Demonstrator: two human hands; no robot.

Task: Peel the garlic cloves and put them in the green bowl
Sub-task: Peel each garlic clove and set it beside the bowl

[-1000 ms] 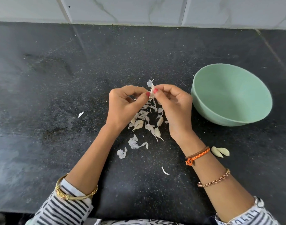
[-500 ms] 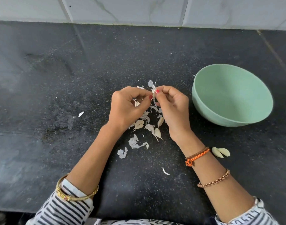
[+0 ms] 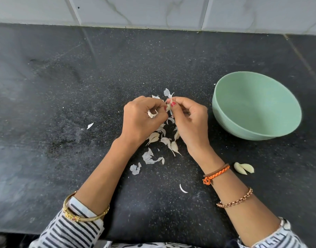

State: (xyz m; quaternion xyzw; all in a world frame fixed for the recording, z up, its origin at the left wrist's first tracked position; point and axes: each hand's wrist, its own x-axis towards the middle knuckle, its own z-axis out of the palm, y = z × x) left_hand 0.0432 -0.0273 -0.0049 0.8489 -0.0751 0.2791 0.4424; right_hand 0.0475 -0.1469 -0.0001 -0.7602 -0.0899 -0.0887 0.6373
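Note:
My left hand (image 3: pixel 141 119) and my right hand (image 3: pixel 189 120) meet over the dark counter and both pinch a small garlic clove (image 3: pixel 169 106) between thumbs and fingertips. A strip of papery skin sticks up from the clove. My left hand also has a scrap of skin (image 3: pixel 151 114) tucked in its curled fingers. Several unpeeled cloves (image 3: pixel 173 146) lie under and below the hands. Two peeled cloves (image 3: pixel 243 168) lie to the right of my right wrist. The green bowl (image 3: pixel 225 104) stands to the right, and I see nothing inside it.
Loose white garlic skins (image 3: pixel 151 158) are scattered on the black speckled counter (image 3: pixel 64 86) around the hands. One flake (image 3: pixel 90 125) lies further left, another (image 3: pixel 182 188) nearer me. A pale tiled wall (image 3: pixel 153 11) runs along the back.
Both hands have dropped slightly toward me and closed tighter together on the clove. The left hand's fingers have curled further in.

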